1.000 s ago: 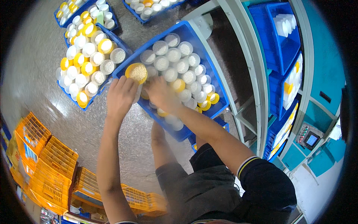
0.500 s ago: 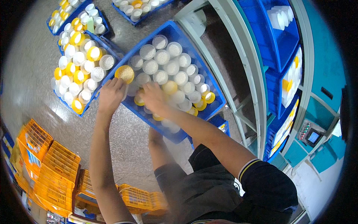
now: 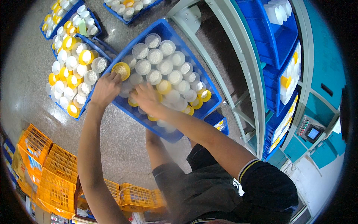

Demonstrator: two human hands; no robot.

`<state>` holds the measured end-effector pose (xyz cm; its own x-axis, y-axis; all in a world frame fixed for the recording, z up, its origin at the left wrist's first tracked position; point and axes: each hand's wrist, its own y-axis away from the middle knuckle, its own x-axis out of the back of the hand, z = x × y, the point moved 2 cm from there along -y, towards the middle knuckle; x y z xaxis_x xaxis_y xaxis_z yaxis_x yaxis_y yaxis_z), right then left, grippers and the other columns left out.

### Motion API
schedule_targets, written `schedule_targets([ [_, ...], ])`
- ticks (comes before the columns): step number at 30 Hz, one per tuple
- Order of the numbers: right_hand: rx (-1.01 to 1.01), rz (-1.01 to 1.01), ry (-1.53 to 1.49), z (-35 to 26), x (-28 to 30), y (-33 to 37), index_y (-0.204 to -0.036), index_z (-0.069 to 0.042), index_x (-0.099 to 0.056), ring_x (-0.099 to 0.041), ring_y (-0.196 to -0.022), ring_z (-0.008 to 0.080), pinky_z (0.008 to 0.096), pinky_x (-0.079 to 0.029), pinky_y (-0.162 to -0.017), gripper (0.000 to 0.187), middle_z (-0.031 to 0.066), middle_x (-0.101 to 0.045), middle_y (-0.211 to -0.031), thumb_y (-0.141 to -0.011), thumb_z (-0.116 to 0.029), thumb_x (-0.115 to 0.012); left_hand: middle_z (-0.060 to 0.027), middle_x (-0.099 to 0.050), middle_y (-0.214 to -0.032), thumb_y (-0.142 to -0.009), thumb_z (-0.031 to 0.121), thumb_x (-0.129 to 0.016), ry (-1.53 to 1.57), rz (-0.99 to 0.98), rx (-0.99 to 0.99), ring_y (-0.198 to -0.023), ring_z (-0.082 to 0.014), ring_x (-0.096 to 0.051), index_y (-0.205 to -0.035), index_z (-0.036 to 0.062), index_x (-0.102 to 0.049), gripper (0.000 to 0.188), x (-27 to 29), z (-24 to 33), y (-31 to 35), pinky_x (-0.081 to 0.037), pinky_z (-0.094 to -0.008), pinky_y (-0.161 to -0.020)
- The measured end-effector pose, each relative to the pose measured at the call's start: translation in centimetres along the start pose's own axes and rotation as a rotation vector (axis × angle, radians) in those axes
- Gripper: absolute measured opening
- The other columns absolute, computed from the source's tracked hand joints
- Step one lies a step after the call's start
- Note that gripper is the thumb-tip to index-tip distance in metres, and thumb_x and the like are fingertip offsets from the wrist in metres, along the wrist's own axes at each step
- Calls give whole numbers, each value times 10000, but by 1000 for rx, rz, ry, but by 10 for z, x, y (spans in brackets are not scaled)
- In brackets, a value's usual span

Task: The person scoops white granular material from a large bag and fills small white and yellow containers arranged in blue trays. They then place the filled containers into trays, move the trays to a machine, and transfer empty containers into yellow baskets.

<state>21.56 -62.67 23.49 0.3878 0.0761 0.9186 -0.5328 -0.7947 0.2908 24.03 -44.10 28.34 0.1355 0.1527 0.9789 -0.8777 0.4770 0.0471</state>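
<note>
At the left rim of a blue bin (image 3: 207, 63), my left hand (image 3: 107, 89) has its fingers closed on the side of a yellow-rimmed cup (image 3: 121, 71) with pale granules inside. That cup is slightly tilted. My right hand (image 3: 146, 98) reaches down into the bin, its fingers bent together among the cups; what they grip is hidden. Around it stand several translucent white cups (image 3: 154, 77) with white granules. A yellow cup (image 3: 164, 87) lies just right of my right hand, and more yellow cups (image 3: 204, 95) sit in the near right corner.
Another blue bin (image 3: 85, 109), heaped with white and yellow cups, adjoins on the left. Orange crates (image 3: 59, 164) stand lower left. A pale metal frame (image 3: 238, 56) curves along the right, with stacked blue bins (image 3: 274, 84) behind it and a control panel (image 3: 311, 130).
The whole view has shifted, moving the bins slightly left in the picture. The yellow-rimmed cup in my left hand has moved a little rightward over the bin. My right hand stays among the cups.
</note>
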Motion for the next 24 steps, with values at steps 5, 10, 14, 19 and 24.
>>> schedule_targets([
  [5,3,51,0,-1,2,-1,-1055,-149,-655,-529,-1049,207,410,-364,-883,229,54,-588,-980,-849,-161,-554,-73,-575,-837,-727,76,-617,-51,29,-62,-814,-220,-612,-748,33,-626,48,-5,-5,-6,-537,-332,-691],
  [10,38,67,21,0,1,1,-1066,-143,-654,-533,-1026,211,414,-364,-867,239,60,-583,-971,-849,-165,-555,-74,-578,-831,-720,80,-616,-78,-26,-110,-806,-219,-610,-741,37,-632,50,-4,-10,-5,-532,-333,-688],
  [14,27,126,0,-3,1,4,-1099,-131,-645,-538,-1031,235,406,-382,-865,280,63,-580,-969,-827,-132,-581,-78,-600,-850,-712,91,-614,-132,-50,-134,-798,-219,-620,-729,43,-638,57,-18,-7,0,-524,-324,-673],
  [19,51,291,-292,18,22,2,-1124,-67,-617,-561,-1036,298,427,-459,-855,339,103,-592,-1016,-788,-40,-587,-89,-619,-867,-738,123,-612,-165,-111,30,-786,-220,-642,-744,56,-659,82,-60,3,7,-523,-317,-670],
  [24,-103,118,-214,71,29,-30,-981,-14,-640,-641,-927,305,414,-531,-753,215,169,-635,-990,-779,-32,-566,-114,-630,-912,-782,120,-592,-129,-196,291,-846,-233,-677,-806,44,-679,118,-100,12,3,-548,-319,-629],
])
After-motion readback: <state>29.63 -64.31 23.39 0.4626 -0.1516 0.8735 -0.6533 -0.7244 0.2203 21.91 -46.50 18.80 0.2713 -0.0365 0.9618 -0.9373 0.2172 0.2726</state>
